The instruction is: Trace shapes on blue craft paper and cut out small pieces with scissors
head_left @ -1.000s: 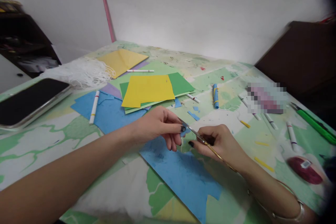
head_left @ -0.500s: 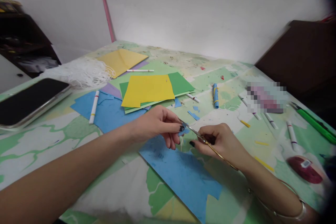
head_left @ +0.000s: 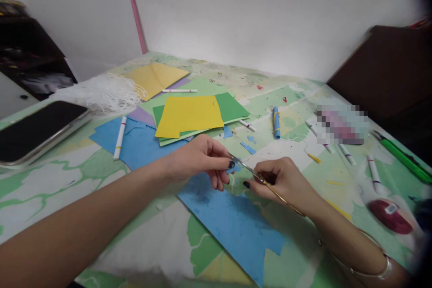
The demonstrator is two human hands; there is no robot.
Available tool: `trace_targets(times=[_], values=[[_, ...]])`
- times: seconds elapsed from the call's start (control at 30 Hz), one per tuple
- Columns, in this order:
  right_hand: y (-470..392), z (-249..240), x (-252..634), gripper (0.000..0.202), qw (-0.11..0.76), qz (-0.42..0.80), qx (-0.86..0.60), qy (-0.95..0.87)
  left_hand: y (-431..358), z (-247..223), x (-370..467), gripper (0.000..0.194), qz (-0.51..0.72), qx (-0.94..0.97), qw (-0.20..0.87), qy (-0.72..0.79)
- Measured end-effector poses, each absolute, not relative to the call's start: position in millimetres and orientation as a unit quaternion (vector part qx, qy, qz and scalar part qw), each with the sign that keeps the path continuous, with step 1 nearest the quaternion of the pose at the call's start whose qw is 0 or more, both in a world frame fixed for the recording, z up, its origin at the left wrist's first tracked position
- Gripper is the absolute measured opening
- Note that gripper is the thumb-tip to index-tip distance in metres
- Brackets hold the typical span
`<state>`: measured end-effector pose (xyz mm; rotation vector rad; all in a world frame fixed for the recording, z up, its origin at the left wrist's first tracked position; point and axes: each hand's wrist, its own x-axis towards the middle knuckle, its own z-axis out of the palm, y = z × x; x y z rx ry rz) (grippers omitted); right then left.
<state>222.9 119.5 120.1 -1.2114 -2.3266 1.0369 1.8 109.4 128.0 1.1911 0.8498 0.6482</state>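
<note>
Between the thumb and fingers of my left hand (head_left: 209, 162) is a small piece of blue paper (head_left: 237, 166). My right hand (head_left: 286, 184) grips a pair of gold-handled scissors (head_left: 258, 176), whose blades point left and reach the blue piece by my left thumb. Below both hands lies a larger blue sheet (head_left: 232, 220) with a notch cut near its right end. Several blue scraps (head_left: 248, 147) are scattered just beyond the scissors. Part of the blue piece is hidden by my left thumb.
Yellow paper (head_left: 191, 114) lies on green sheets (head_left: 232, 105) further back. A phone (head_left: 40, 130) and white string (head_left: 101, 93) are at left. At right are a rolled blue paper (head_left: 276, 122), several markers, a green cutter (head_left: 405, 159) and dark red yarn (head_left: 389, 216).
The scissor blades and the blue piece shift very slightly at my left fingertips. Both hands keep their hold, and the view moves a little.
</note>
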Motion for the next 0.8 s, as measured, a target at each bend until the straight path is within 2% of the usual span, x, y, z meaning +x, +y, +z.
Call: trace_targets(times=[0.8], values=[[121.8, 120.5, 226.3, 0.036, 0.137, 0.362, -0.424, -0.819, 113.0, 128.0, -2.2, 0.011, 0.296, 0.538, 0.684, 0.395]])
